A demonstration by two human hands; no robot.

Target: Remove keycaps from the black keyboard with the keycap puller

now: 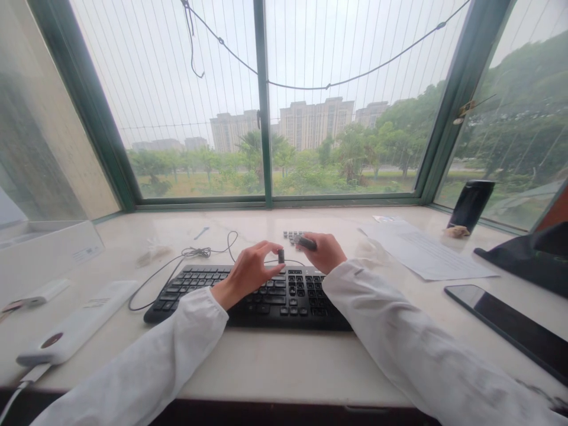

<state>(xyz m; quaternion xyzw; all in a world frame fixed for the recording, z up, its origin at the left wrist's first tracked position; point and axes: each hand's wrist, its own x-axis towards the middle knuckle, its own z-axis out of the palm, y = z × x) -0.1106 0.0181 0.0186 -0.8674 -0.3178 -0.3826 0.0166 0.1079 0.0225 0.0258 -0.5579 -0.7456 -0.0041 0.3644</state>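
A black keyboard (266, 299) lies on the white sill, its cable (186, 255) trailing off to the left. My left hand (248, 273) hovers over the keyboard's top edge and pinches a small dark keycap (281, 255) between thumb and fingers. My right hand (323, 251) is just behind the keyboard, closed round a longer dark key or tool (307, 242). Several loose keycaps (291, 236) sit in a cluster on the sill beside my right hand. Both arms wear white sleeves.
Paper sheets (421, 251) lie at the right, with a black cylinder (470, 204) behind them. A dark phone (506, 322) rests near the right front edge. At left are a white power bank (71, 331), a smaller white device (44, 291) and a clear box (44, 251). Windows close the back.
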